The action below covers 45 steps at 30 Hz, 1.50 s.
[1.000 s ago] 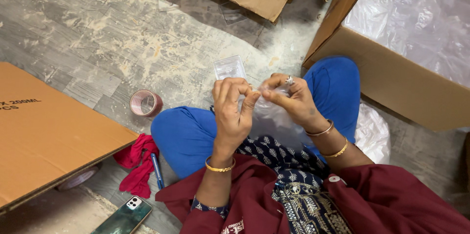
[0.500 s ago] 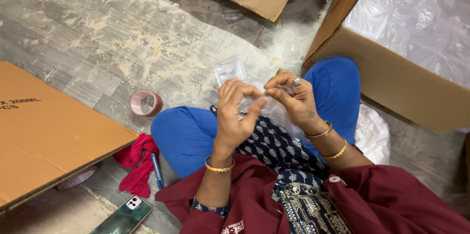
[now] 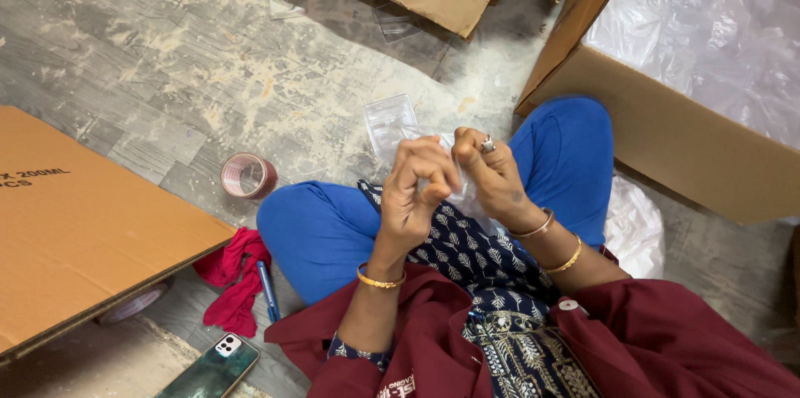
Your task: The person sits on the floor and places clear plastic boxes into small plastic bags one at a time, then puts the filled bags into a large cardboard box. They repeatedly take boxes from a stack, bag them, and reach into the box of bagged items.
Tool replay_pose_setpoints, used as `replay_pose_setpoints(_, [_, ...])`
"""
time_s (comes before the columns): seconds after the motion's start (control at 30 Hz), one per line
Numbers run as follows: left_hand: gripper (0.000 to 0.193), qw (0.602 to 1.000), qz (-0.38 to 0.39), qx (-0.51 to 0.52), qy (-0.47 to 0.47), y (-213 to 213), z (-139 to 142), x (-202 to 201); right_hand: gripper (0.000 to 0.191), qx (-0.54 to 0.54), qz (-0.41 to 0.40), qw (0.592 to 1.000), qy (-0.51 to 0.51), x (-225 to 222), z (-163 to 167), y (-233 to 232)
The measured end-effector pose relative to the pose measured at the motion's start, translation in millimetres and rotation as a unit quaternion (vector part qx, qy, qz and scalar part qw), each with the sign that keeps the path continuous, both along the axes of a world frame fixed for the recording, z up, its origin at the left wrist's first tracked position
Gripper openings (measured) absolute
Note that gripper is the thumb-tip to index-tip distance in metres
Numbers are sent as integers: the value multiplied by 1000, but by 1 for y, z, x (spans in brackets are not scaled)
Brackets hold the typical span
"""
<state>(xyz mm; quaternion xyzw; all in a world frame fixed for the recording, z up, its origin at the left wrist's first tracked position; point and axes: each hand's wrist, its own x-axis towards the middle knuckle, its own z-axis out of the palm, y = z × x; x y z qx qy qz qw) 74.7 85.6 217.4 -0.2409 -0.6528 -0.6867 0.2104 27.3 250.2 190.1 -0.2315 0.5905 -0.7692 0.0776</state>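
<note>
Left hand (image 3: pixel 419 190) and right hand (image 3: pixel 492 177) pinched together on clear plastic pouch (image 3: pixel 392 125). Risk: thin film slips from fingertips, drops onto lap below.

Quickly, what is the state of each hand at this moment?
Left hand: fingers pinched shut on the clear plastic pouch.
Right hand: closed on the same pouch, from the other side.

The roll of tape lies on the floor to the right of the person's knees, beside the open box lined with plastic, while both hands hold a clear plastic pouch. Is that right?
Not quite. In the head view the roll of tape lies on the floor to the person's left, near the flat cardboard sheet, not by the plastic-lined box. The rest stands: left hand and right hand both hold the clear plastic pouch.
</note>
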Motion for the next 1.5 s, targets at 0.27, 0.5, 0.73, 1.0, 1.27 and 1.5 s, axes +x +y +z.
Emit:
replay_pose_setpoints(0.27, [41, 995, 87, -30, -39, 3, 9, -2, 33, -81, -4, 995, -52, -3, -9, 7])
replay_pose_setpoints(0.5, [24, 988, 128, -44, -74, 3, 5, -4, 16, -80, 7, 991, -102, -3, -11, 11])
replay_pose_setpoints(0.73, [24, 990, 128, -33, -39, 1, -2, -5, 12, -43, -7, 999, -12, -1, -1, 10])
replay_pose_setpoints(1.0, [10, 982, 129, -31, -134, 4, -3, 0, 14, -29, -10, 999, 34, -1, 14, 6])
replay_pose_setpoints(1.27, [11, 992, 100, -78, -21, 3, 8, 1, 10, -29, -36, 998, -31, 1, -7, 8])
replay_pose_setpoints(1.5, [10, 997, 52, -11, -59, 8, 4, -1, 25, -68, -40, 995, -52, 0, -15, 7])
